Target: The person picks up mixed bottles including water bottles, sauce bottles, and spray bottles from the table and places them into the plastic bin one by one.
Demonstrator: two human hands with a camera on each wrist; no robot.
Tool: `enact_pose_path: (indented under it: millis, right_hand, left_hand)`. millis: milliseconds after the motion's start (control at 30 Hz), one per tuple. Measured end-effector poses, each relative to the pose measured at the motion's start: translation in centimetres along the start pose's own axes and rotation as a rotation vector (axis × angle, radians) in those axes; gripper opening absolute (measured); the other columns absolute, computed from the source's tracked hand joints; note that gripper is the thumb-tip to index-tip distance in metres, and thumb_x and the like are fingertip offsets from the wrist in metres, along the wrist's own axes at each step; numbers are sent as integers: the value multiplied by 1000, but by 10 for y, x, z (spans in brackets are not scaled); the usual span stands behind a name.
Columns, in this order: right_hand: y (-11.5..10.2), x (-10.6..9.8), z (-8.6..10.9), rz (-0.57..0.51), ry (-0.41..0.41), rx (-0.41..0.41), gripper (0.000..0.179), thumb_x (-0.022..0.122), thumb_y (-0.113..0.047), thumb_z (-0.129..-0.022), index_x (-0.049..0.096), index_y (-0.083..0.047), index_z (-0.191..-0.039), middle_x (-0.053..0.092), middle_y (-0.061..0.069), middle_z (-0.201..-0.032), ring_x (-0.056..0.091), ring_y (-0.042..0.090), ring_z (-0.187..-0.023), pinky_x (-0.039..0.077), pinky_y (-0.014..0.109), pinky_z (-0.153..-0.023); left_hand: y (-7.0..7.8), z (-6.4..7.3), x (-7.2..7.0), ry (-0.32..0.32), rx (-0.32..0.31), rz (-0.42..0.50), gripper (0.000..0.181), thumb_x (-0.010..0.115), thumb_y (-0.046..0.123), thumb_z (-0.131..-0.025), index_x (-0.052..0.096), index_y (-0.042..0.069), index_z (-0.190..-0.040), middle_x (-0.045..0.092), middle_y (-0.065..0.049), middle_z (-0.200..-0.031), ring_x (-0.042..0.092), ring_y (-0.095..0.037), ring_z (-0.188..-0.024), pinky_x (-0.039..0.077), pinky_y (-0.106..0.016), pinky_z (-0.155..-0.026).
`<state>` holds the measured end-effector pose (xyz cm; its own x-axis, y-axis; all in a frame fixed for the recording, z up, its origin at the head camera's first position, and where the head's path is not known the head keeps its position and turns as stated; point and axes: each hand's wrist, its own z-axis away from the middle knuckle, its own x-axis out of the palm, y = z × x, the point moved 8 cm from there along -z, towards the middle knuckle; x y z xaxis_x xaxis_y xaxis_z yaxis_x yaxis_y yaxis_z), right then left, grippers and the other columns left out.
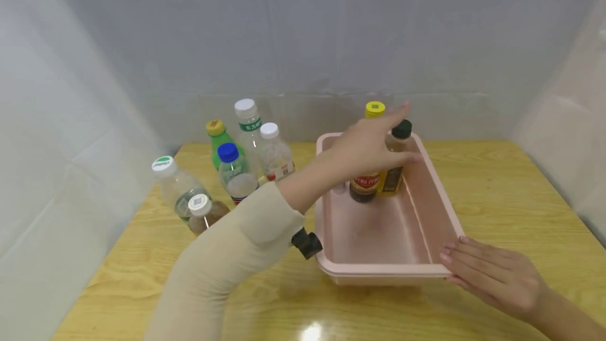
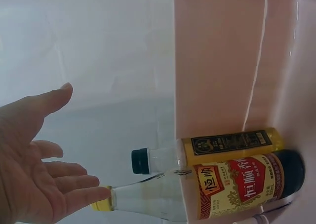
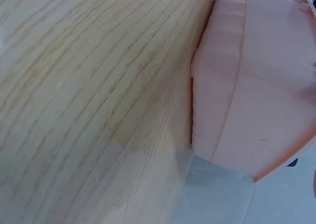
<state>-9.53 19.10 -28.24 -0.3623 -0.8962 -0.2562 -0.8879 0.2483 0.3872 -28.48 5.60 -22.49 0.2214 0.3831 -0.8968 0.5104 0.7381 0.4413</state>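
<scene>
A pink plastic bin [image 1: 388, 268] stands on the table. At its far end stand a vinegar bottle [image 2: 239, 184] with a yellow cap and a red-and-yellow label, and a bottle of yellow oil [image 2: 222, 144] with a dark green cap. My left hand [image 1: 366, 143] is over these bottles, fingers and thumb spread, gripping nothing. In the left wrist view its fingertips overlap the yellow cap; whether they touch it, I cannot tell. My right hand [image 1: 497, 278] rests on the bin's near right corner with fairly straight fingers. Behind my left forearm, another item in the bin is mostly hidden.
Several plastic bottles stand left of the bin, among them a blue-capped one [image 1: 236, 172], a green one with a yellow cap [image 1: 220, 138] and a brown one with a white cap [image 1: 208, 214]. Pale sheeting [image 1: 303, 41] surrounds the wooden table [image 1: 497, 183].
</scene>
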Motion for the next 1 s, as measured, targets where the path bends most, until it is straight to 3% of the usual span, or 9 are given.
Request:
enact_pose_path:
  millis: [167,333,400,467,567,733,800,900,1000]
  right_hand:
    - [-2,-1,-2,-9,-6,17,20,63,-12,-92,72,5,-98,72,17,-95,68,22,-98,52,29,-92]
    - [-5,-2,-4,1,4,20,20,63,-12,-91,72,5,-98,72,16,-95,68,21,-98,52,28,-92]
    - [-6,-2,-5,6,3,19,20,63,-12,-91,72,5,-98,72,16,-95,68,21,-98,52,28,-92]
    - [-7,-2,-4,9,3,14,20,63,-12,-91,72,5,-98,72,16,-95,68,21,-98,52,28,-92]
    - [-7,-2,-4,10,1,11,20,63,-12,-91,72,5,-98,72,16,-96,68,21,-98,52,28,-92]
    - [-6,-2,-4,6,-6,11,21,63,-13,-91,72,4,-99,72,16,-95,68,21,-98,52,28,-92]
    - [-6,-2,-4,3,-4,11,21,63,-13,-91,72,5,-98,72,15,-95,68,21,-98,52,28,-92]
    - [-6,-1,-5,-1,1,12,20,63,-12,-91,72,5,-98,72,15,-95,68,21,-98,52,28,-91]
    - [-6,1,-5,0,1,12,21,63,-13,-91,72,5,-98,72,16,-95,68,21,-98,52,28,-91]
  left_hand:
    - [-2,15,-7,2,-31,-6,93,58,69,-78,-1,45,-147,45,-1,-145,57,-18,-114,53,-33,-81]
    - [-2,30,-20,38,-41,-36,94,58,71,-77,-4,48,-144,34,1,-152,47,-19,-129,49,-32,-91]
    - [-3,36,-25,47,-39,-30,94,59,70,-77,-4,49,-144,34,3,-152,56,-17,-118,48,-29,-91]
    - [-5,42,-29,49,-35,-13,93,60,68,-78,-3,49,-144,48,-1,-142,65,-16,-92,50,-29,-84]
    - [-9,52,-32,48,-29,36,93,63,65,-78,0,48,-145,58,-5,-131,63,-15,-66,51,-28,-78]
    - [-18,69,-41,87,-40,41,95,67,61,-78,6,42,-148,58,-4,-130,55,-12,-73,50,-28,-74]
    - [-21,76,-45,94,-61,40,95,67,61,-77,6,44,-148,66,-5,-96,48,-12,-61,49,-29,-66]
    - [-26,85,-53,112,-84,37,95,67,61,-78,5,45,-147,43,-2,-64,27,-13,-46,43,-30,-54]
    - [-31,96,-61,145,-105,26,94,67,61,-78,6,44,-147,57,-4,-80,29,-12,-45,43,-30,-56]
